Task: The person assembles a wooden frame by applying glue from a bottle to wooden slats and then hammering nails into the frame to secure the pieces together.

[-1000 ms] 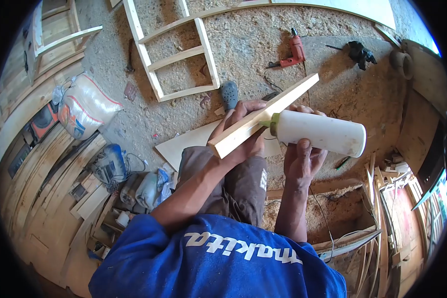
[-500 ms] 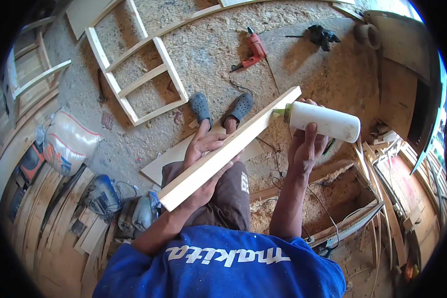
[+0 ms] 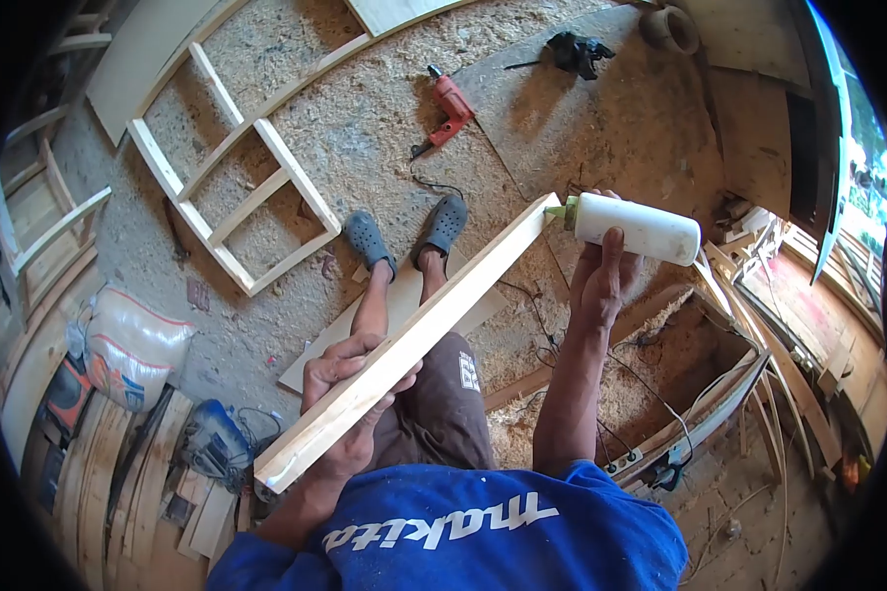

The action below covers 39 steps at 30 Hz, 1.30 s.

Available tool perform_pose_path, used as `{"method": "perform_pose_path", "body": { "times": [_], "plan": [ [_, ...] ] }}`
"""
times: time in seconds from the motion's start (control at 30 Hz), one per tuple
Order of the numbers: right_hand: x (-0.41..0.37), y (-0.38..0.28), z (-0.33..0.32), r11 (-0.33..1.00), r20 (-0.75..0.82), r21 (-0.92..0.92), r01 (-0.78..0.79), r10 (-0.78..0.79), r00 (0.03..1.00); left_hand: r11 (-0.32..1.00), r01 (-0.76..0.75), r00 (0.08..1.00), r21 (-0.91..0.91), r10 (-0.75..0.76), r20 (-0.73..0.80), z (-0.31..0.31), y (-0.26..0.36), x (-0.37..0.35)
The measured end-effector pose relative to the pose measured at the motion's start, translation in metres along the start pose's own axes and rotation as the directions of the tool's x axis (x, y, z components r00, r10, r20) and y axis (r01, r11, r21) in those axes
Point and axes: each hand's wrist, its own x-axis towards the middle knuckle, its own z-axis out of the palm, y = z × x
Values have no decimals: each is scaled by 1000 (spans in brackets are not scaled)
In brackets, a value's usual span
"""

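Observation:
My left hand (image 3: 337, 386) is wrapped around a long pale strip of wood (image 3: 419, 345), holding it slantwise above my lap. Its near end points down to the left, with a whitish smear on that end. In my right hand (image 3: 601, 276) is a white glue bottle (image 3: 639, 229), gripped by thumb and fingers and lying nearly level. The bottle's green nozzle (image 3: 559, 211) points left, right at the far end of the strip.
A ladder-like wooden frame (image 3: 256, 202) lies on the sawdust-covered floor beyond my feet. Near it are a red drill (image 3: 449, 110) and a black tool (image 3: 579, 55). A wooden box (image 3: 695, 424) with sawdust stands at right, a stuffed sack (image 3: 136, 345) and blue power tool (image 3: 215, 440) at left.
My left hand and the wood strip have shifted down and left. The nozzle, earlier partway along the strip, is now at its far end. The whole view has shifted slightly.

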Motion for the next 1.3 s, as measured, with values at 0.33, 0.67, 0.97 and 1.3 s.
{"method": "perform_pose_path", "body": {
  "times": [0.33, 0.67, 0.97, 1.3],
  "plan": [
    [-5, 29, -49, 981, -352, -29, -192, 170, 920, 946, 50, 996, 319, -25, -82, -45, 10, -11],
    [-85, 156, -183, 524, -376, 346, -778, 837, 396, 503, 46, 912, 863, 331, -242, -154, 20, 23],
    [-95, 269, -252, 344, -508, -257, -903, 747, 429, 590, 171, 892, 789, 248, -378, -80, 37, 106],
    [20, 411, -243, -20, -482, -688, -726, 761, 435, 402, 258, 909, 878, 206, -362, 18, -93, 282]
  ]
}}
